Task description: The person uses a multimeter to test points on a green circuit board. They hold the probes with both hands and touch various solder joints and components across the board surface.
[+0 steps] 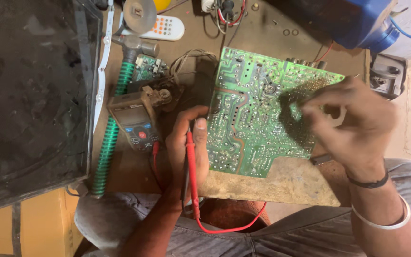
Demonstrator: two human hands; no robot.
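The green circuit board lies solder side up in the middle of the brown counter, its lower left corner close to the counter's near edge, which ends just above the person's lap. Bare counter shows only below the board's notched lower right part; the rest is crowded. To the left a multimeter lies beside a green ribbed hose, and past that a large dark panel fills the left side and runs out of view. A white remote control lies at the far edge, and a blue object is cut off at the top right.

The left hand grips the board's left edge, thumb on top and fingers curled under it, with a red probe pinched along the palm; its red lead loops down over the lap. The right hand hovers over the board's right side, fingers drawn together in a pinch. It is blurred, and its shadow darkens the board beneath, so I cannot tell whether the fingertips hold anything or touch the board. A dark band and a white bangle circle that wrist.
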